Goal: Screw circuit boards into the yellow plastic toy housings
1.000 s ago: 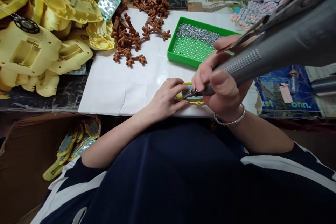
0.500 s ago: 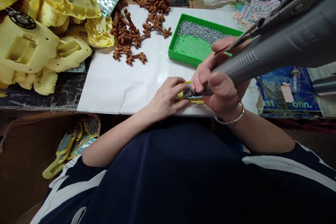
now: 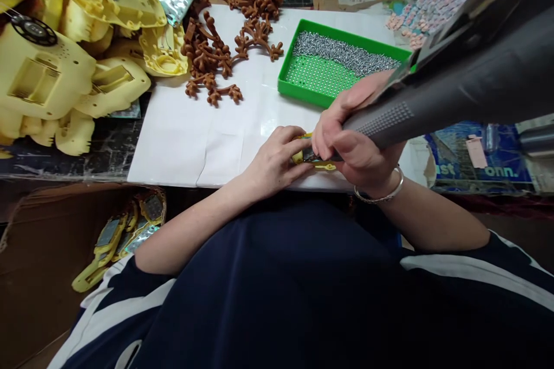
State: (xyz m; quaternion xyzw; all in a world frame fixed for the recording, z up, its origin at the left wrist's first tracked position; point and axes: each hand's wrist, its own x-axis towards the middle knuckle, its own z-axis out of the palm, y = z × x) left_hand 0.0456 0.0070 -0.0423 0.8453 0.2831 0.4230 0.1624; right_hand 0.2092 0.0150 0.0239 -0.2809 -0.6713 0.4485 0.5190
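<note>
My left hand (image 3: pixel 277 158) grips the left end of a small yellow plastic part (image 3: pixel 324 167), pressing it on the white sheet (image 3: pixel 182 144). My right hand (image 3: pixel 359 144) is wrapped round a grey power screwdriver (image 3: pixel 389 121), which slants up to the right. The tool's tip points down at the yellow part, close to my left fingertips; the fingers of my right hand partly cover it. Most of the yellow part is hidden by both hands. Just beyond them lies a green tray (image 3: pixel 298 92) with a heap of small silver screws (image 3: pixel 346 52).
Yellow plastic shells (image 3: pixel 47 75) pile up at the left. Brown branch-like pieces (image 3: pixel 208 52) lie at the back. Small pink and pale blue parts (image 3: pixel 428 11) are at the back right. A cardboard box (image 3: pixel 43 242) at lower left holds yellow parts with circuit boards (image 3: pixel 108 236).
The screwdriver has tipped slightly and its body shifted a little, with my right fingers now closer about its tip. My left hand and the yellow part stay in place.
</note>
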